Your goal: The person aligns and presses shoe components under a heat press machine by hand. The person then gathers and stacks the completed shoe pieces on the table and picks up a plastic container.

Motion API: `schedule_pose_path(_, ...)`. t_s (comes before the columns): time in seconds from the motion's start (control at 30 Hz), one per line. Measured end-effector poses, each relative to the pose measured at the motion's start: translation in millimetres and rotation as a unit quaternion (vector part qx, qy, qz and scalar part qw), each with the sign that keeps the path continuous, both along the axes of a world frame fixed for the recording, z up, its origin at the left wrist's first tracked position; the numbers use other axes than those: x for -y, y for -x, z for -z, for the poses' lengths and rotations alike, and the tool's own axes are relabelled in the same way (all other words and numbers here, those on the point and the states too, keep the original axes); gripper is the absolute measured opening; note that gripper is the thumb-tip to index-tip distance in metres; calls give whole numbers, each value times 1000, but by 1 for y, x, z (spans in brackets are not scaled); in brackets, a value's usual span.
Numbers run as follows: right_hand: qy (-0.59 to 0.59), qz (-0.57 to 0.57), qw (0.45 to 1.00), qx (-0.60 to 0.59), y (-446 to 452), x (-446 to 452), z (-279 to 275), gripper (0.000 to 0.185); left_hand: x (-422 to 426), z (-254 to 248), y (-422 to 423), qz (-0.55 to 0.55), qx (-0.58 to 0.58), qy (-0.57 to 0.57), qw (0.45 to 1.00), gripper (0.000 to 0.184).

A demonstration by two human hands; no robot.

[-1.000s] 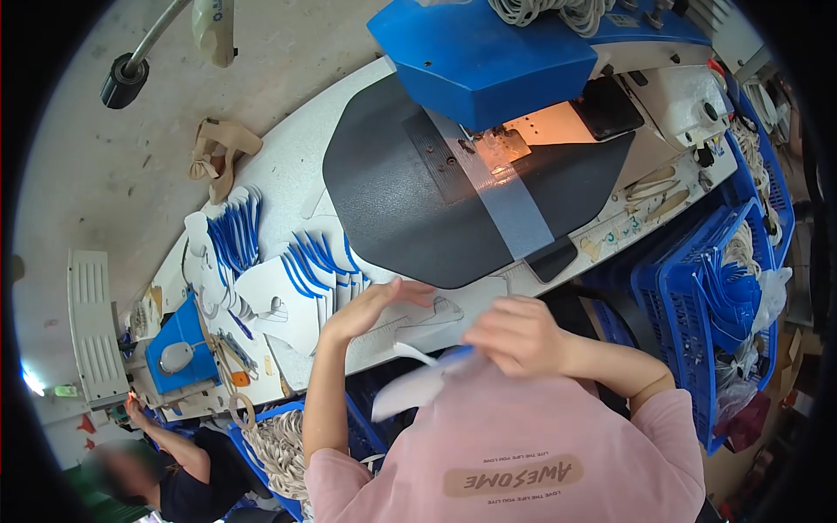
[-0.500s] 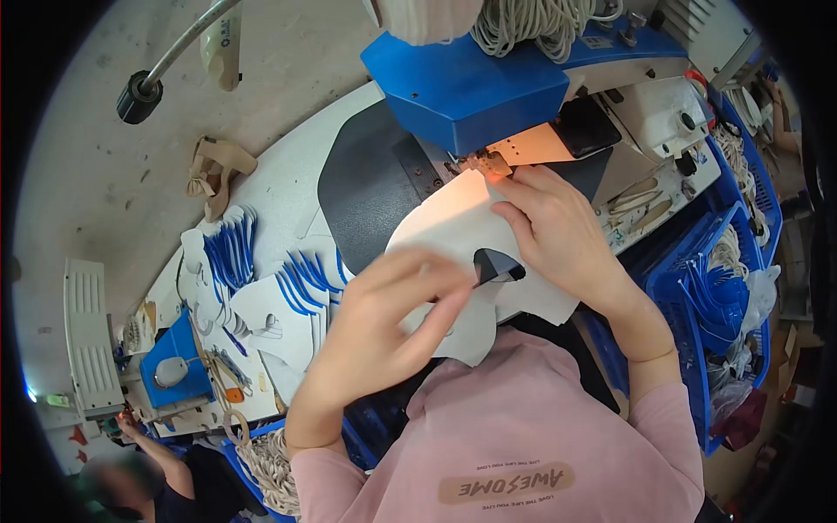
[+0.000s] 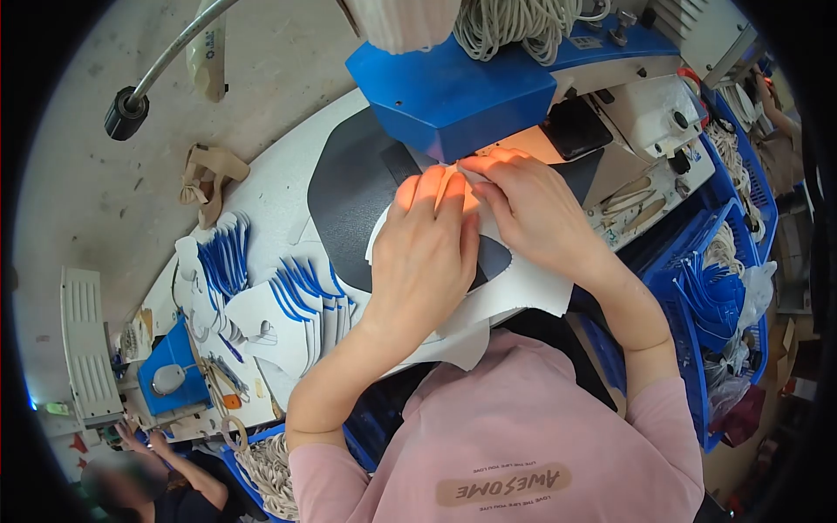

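Note:
A white cut piece with a cut-out lies under the blue sewing machine head, and its lower edge hangs over the table's front. My left hand rests on the piece with fingers stretched forward, slightly apart, their tips lit orange by the machine lamp. On the other side, my right hand has its fingers bent and pressed together at the edge of the piece beside the sewing point. The needle area is hidden behind my fingers. Beneath is a black mat.
Stacked white pieces with blue edges lie left on the table. A beige shoe sits farther back. At right are a black phone, hand tools and a blue crate. Another person works at lower left.
My left hand has moved forward and right from above the piece onto it, near the needle. The white piece has turned and shifted. My right hand has shifted slightly left.

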State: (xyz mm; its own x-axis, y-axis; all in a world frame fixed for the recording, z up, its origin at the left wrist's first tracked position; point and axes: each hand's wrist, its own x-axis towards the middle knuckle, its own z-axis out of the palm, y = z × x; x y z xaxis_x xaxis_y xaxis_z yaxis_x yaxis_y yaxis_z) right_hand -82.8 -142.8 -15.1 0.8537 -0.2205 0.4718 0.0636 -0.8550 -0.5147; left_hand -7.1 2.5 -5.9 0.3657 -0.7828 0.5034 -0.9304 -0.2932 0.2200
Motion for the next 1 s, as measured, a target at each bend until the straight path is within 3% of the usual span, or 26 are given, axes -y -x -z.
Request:
schedule_pose_path(0.17,-34,22,999,-9,1,3,-5,17,4,-5,-7,5,-13,-8,1000,29)
schedule_pose_path(0.43,-51,37,998,11,11,14,-16,10,3,-25,-17,14,-130,-97,987,14)
schedule_pose_path(0.77,-90,17,995,49,8,8,-3,10,7,-15,-33,22,17,-39,999,19)
schedule_pose_path(1.0,77,-20,996,43,6,3,6,17,10,-11,-68,67,11,-34,997,22)
